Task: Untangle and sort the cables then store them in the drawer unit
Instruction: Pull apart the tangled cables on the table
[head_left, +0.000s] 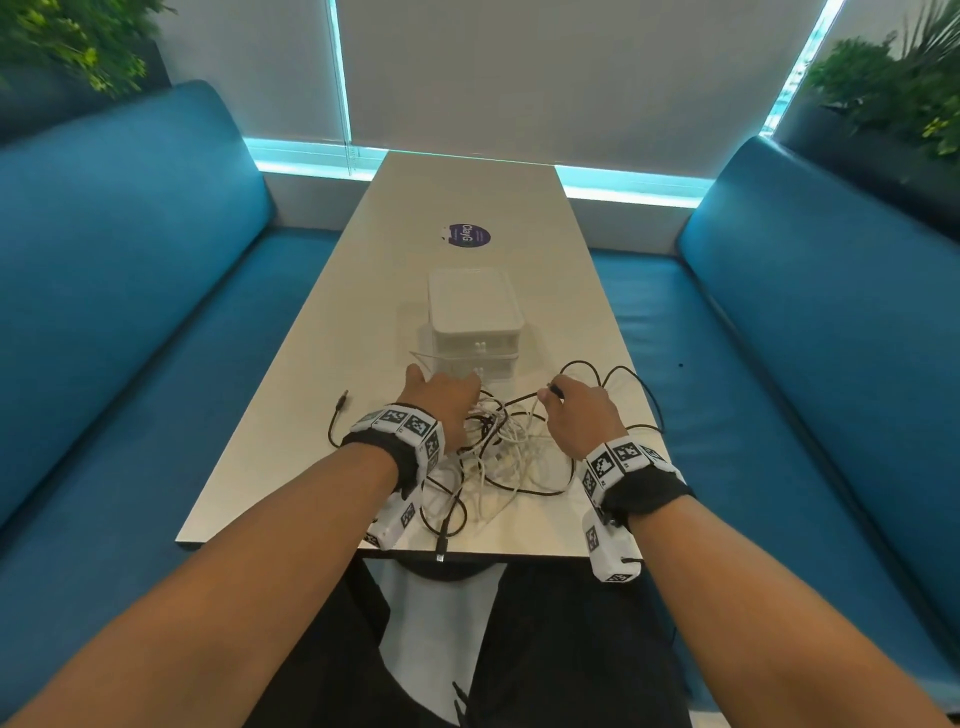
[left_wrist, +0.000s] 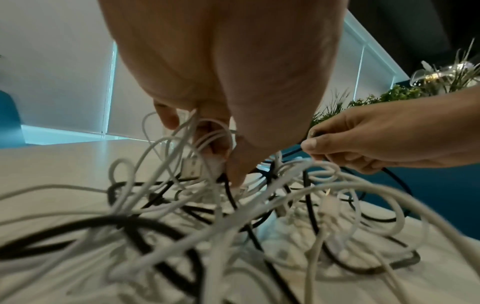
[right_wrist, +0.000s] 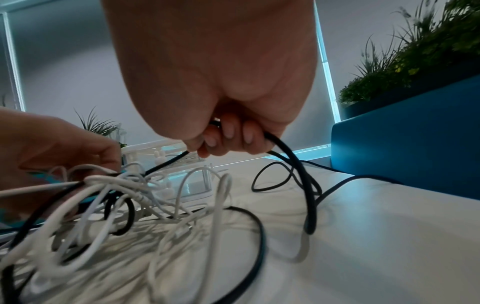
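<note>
A tangle of white and black cables (head_left: 498, 457) lies on the near end of the white table (head_left: 467, 192). My left hand (head_left: 462, 410) reaches into the tangle's far left side; in the left wrist view its fingers (left_wrist: 221, 144) curl round loops of white cable (left_wrist: 182, 144). My right hand (head_left: 550, 395) is at the tangle's right side and grips a black cable (right_wrist: 293, 156) near one end, with its fingers (right_wrist: 228, 137) curled round it. The translucent white drawer unit (head_left: 475, 312) stands just beyond both hands, its drawers closed.
A black jack plug (head_left: 343, 402) lies left of the tangle, and a USB plug (head_left: 441, 551) hangs at the table's near edge. A purple round sticker (head_left: 469, 236) is farther up the table. Blue benches (head_left: 130, 312) (head_left: 831, 322) flank the table, with plants (head_left: 893, 88) behind.
</note>
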